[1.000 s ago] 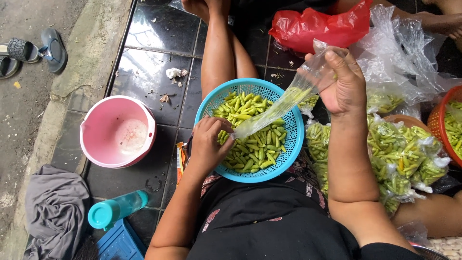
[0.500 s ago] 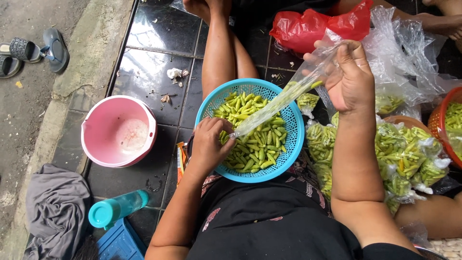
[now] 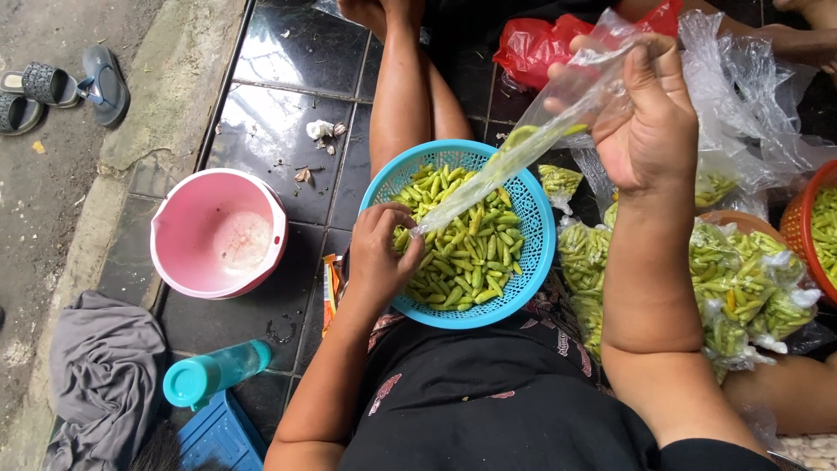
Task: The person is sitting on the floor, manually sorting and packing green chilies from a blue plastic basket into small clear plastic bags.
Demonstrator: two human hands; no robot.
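Observation:
A blue perforated basket (image 3: 534, 262) rests on my lap, filled with small green chilies (image 3: 471, 253). My left hand (image 3: 381, 257) reaches into the basket's left side, fingers curled over the chilies. My right hand (image 3: 649, 122) is raised above the basket's far right and grips the top of a long clear plastic bag (image 3: 523, 148). The bag hangs slanting down to the left, its tip over the chilies near my left hand.
Several filled bags of green chilies (image 3: 741, 288) lie at my right, with loose clear plastic (image 3: 750, 105) and a red plastic bag (image 3: 545, 44) behind. A pink bucket (image 3: 218, 234), teal bottle (image 3: 214, 372), grey cloth (image 3: 100, 375) and sandals (image 3: 61, 87) sit at left. An orange basket (image 3: 806, 227) is at the right edge.
My right hand has lifted the clear bag slightly higher and to the right. My left hand stays in the basket among the chilies.

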